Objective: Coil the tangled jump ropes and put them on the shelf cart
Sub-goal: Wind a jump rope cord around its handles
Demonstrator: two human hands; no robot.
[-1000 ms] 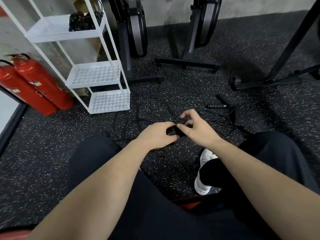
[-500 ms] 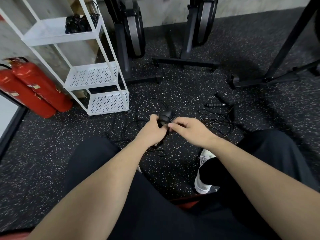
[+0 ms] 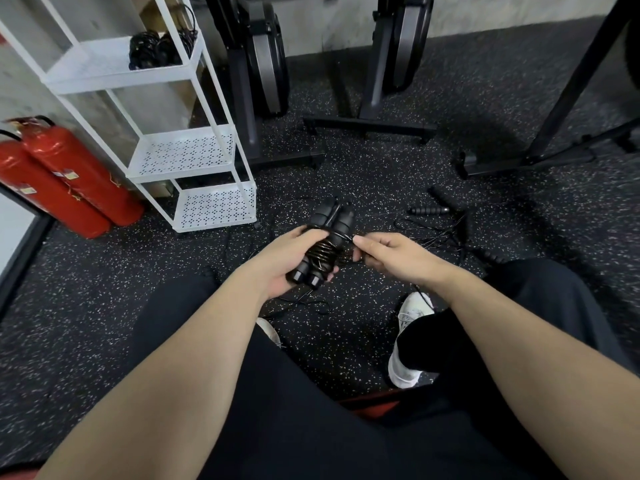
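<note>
Single head-worn wide-angle view; we look forward and down from above, close over both hands (image 3: 346,258), floor (image 3: 381,174) beyond them, shelf cart (image 3: 194,157) ahead-left of them. No second view.

coiled ropes (image 3: 156,51) on shelf cart (image 3: 121,76)

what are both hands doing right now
Left hand: grips the paired jump rope handles.
Right hand: pinches the rope cord.

Two red fire extinguishers (image 3: 69,181), black machine bases (image 3: 370,123), speckled floor (image 3: 381,174)
</note>
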